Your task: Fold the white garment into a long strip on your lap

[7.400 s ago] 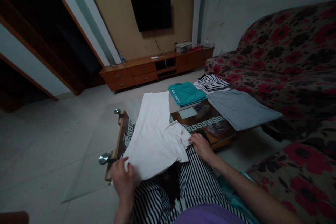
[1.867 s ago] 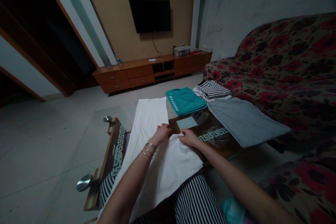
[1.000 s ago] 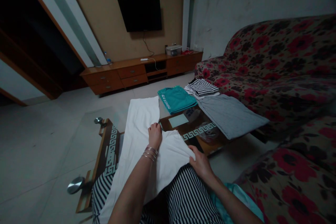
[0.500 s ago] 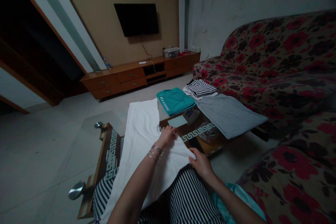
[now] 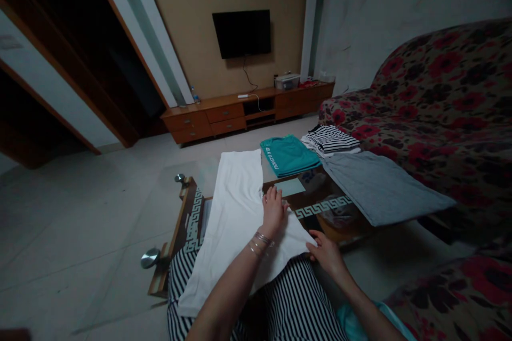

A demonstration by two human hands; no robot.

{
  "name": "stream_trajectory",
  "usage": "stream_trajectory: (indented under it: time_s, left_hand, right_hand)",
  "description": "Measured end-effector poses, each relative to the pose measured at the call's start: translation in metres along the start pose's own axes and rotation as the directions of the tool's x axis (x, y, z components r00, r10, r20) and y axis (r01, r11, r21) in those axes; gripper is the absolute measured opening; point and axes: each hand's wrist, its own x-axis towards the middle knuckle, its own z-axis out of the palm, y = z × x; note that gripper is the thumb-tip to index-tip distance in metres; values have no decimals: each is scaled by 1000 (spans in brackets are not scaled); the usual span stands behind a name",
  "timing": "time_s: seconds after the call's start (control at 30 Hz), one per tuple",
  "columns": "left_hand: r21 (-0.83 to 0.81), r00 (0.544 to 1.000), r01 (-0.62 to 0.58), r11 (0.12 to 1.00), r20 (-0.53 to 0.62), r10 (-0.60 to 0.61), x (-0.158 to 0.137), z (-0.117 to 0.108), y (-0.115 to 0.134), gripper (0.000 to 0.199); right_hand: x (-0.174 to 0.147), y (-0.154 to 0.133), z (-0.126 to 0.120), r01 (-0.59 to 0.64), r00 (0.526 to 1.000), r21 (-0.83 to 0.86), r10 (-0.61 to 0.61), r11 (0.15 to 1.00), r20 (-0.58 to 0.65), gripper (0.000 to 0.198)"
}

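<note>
A white garment point(image 5: 236, 213), seemingly a T-shirt folded lengthwise, lies over the glass coffee table point(image 5: 168, 213) and spills onto my striped lap. My left hand point(image 5: 275, 210), with bangles at the wrist, rests on its right edge, fingers stretched forward over the cloth. The garment's right corner, perhaps a sleeve, is pinched between the thumb and fingers of my right hand point(image 5: 325, 250). Past it are a folded teal shirt point(image 5: 290, 155) with white lettering, a folded striped garment point(image 5: 333, 139) on white cloth, and a grey garment point(image 5: 384, 186) spread out flat.
A floral sofa point(image 5: 440, 96) runs along the right, and teal cloth point(image 5: 352, 322) lies beside my right leg. The table's round metal fittings point(image 5: 150, 258) stick up at the left. Farther off are a low wooden cabinet point(image 5: 224, 117) and a wall television point(image 5: 243, 34).
The view has swung left, so everything sits farther right. My left hand's fingers have straightened from a curl on the cloth. My right hand keeps its pinch on the corner.
</note>
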Motion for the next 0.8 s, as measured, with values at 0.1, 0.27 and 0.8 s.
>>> stream_trajectory:
  time_s: [0.1, 0.27, 0.8]
  left_hand:
    - [60, 996, 80, 995, -29, -79, -36, -11, -7, 48]
    - [239, 990, 112, 965, 60, -129, -111, -28, -23, 49]
    - [147, 980, 112, 983, 150, -134, -236, -43, -7, 52]
  right_hand:
    - [3, 2, -2, 5, 1000, 1, -5, 1000, 3, 46]
    - [2, -11, -8, -135, 989, 213, 118, 968, 91, 49]
    - [30, -198, 129, 535, 811, -109, -474, 838, 342, 35]
